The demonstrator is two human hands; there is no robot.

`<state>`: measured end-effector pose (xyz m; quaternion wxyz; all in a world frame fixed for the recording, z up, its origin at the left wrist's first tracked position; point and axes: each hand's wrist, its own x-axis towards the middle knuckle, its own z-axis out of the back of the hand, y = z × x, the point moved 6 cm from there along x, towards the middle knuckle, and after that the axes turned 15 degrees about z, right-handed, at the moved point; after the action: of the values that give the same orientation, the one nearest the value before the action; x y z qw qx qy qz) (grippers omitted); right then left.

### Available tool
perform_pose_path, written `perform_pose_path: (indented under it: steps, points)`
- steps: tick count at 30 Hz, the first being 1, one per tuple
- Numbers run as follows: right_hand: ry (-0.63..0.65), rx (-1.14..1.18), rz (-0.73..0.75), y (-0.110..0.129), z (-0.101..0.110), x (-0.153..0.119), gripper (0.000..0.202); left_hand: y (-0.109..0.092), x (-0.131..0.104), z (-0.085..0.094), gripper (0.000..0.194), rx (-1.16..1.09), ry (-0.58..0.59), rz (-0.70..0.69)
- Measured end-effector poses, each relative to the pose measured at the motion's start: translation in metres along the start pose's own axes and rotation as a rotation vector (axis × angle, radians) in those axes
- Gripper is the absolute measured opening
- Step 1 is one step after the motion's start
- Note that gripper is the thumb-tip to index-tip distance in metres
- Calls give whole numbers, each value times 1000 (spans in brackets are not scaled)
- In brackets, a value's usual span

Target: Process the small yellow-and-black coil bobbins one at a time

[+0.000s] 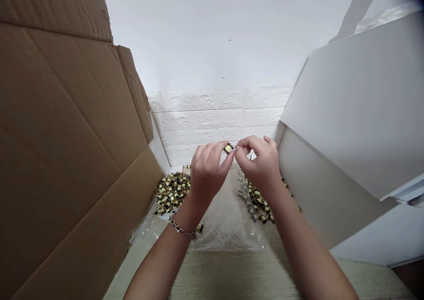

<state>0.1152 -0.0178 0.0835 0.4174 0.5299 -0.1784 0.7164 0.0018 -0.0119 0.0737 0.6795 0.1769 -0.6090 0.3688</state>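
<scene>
Between the thumb and index finger of my left hand (212, 165) is a small yellow and black component (228, 148) with a row of dark pins. My right hand (257, 158) is pinched right beside it, thumb and index finger together at the component's right end; whatever lies between those fingertips is too small to name. A pile of similar yellow and black components (172, 189) lies to the left, beyond my left wrist. Another pile (260, 200) lies on the right, partly hidden by my right hand and forearm.
A clear plastic sheet (228, 229) covers the middle of the pale wooden table (232, 273). Tall brown cardboard (66, 136) walls the left side, and white panels (351, 101) stand on the right. Behind is a white brick-patterned wall (198, 101).
</scene>
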Motion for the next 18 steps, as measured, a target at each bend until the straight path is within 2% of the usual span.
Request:
perform_pose_path:
  steps: [8, 18]
  points:
    - [6, -59, 88, 2, 1, 1, 7, 4, 1, -3, 19, -12, 28, -15]
    - [10, -41, 102, 5, 2, 2, 8, 11, 6, -6, 15, -162, 123, 116]
